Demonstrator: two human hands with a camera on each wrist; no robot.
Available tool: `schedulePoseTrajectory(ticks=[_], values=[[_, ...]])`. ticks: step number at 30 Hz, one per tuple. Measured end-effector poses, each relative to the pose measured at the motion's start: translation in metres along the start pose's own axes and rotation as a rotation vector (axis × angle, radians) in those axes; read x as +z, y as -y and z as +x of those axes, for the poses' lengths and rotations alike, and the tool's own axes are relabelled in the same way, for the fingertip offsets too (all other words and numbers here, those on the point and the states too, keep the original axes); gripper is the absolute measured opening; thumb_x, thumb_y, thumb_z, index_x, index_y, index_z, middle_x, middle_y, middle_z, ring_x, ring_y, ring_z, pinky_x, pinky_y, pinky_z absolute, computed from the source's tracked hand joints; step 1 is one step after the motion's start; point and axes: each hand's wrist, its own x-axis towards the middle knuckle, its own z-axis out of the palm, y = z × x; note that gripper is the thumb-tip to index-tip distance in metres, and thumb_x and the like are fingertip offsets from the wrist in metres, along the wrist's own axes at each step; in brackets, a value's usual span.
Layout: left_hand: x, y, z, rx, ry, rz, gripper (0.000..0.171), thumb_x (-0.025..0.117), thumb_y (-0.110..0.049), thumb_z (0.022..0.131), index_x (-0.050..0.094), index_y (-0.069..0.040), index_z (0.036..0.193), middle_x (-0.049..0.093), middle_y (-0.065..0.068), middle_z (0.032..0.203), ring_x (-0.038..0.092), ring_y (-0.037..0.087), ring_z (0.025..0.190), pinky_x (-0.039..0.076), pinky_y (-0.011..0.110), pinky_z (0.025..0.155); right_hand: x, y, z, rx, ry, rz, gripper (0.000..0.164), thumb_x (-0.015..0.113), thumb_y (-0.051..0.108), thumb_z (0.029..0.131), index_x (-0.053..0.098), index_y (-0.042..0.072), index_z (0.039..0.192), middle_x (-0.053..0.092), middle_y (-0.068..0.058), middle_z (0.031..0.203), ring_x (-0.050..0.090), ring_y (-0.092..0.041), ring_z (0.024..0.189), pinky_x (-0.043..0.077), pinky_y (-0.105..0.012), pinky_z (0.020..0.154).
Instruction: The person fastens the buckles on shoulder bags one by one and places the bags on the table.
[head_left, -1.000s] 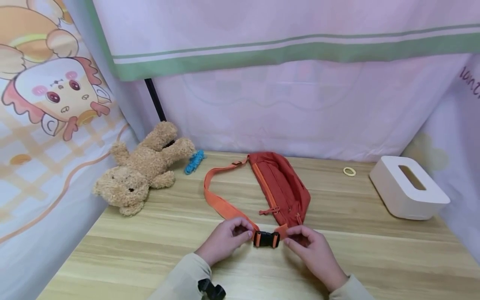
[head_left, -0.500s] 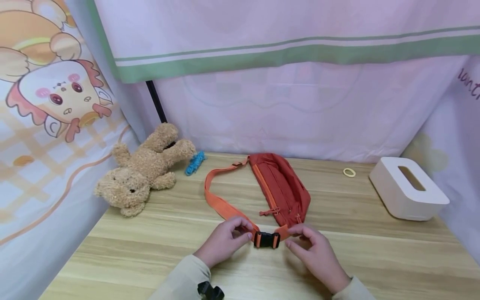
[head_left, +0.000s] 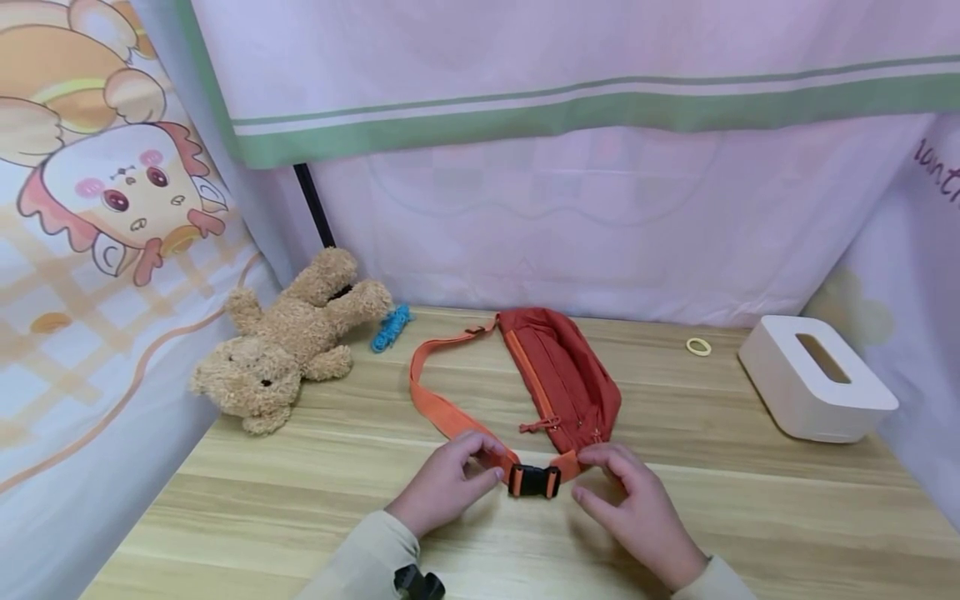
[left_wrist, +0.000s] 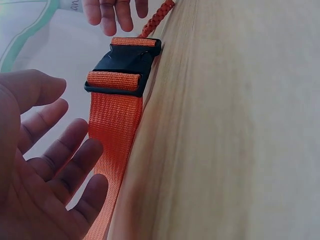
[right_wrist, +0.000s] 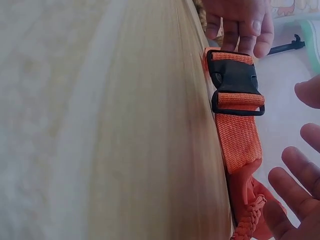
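A red waist bag (head_left: 562, 375) lies on the wooden table with its orange strap (head_left: 438, 404) looped out to the left. Its black side-release buckle (head_left: 534, 481) is fastened and rests near the front. My left hand (head_left: 448, 483) is beside the strap just left of the buckle, fingers loosely bent and thumb apart from them. On the buckle's other side is my right hand (head_left: 637, 508), its thumb and fingers spread with nothing between them. Both wrist views show loose fingers near the webbing; whether any fingertip touches it I cannot tell.
At the left a tan teddy bear (head_left: 288, 342) lies on its back, beside a blue bundle of cord (head_left: 391, 328). A pale yellow ring (head_left: 698, 347) and a white tissue box (head_left: 817, 383) are on the right. Printed curtains (head_left: 562, 225) hang around the table.
My right hand has drawn slightly away from the strap end, its thumb and fingers parting wider. The left hand, bag and fastened buckle stay almost the same; the view has shifted slightly.
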Motion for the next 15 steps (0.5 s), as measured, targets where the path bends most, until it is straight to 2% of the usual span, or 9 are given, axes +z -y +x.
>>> schedulePoseTrajectory(ticks=[6, 15], values=[[-0.0005, -0.0001, 0.0002, 0.013, -0.005, 0.028, 0.018, 0.069, -0.024, 0.097, 0.066, -0.023, 0.115, 0.064, -0.009, 0.112, 0.060, 0.015, 0.106, 0.051, 0.033, 0.086, -0.0013, 0.0011, 0.0002, -0.013, 0.006, -0.029, 0.038, 0.085, 0.018, 0.082, 0.070, 0.017, 0.117, 0.064, 0.012, 0.120, 0.058, -0.015, 0.119, 0.050, -0.042, 0.101], [-0.0035, -0.0038, -0.0015, 0.015, -0.007, 0.075, 0.029, 0.069, -0.024, 0.096, 0.065, -0.022, 0.125, 0.062, -0.011, 0.119, 0.059, 0.013, 0.110, 0.049, 0.044, 0.097, -0.0033, -0.0020, -0.0002, -0.028, 0.020, -0.073, 0.045, 0.084, 0.020, 0.083, 0.068, 0.015, 0.124, 0.062, 0.006, 0.128, 0.057, -0.019, 0.123, 0.050, -0.045, 0.101]])
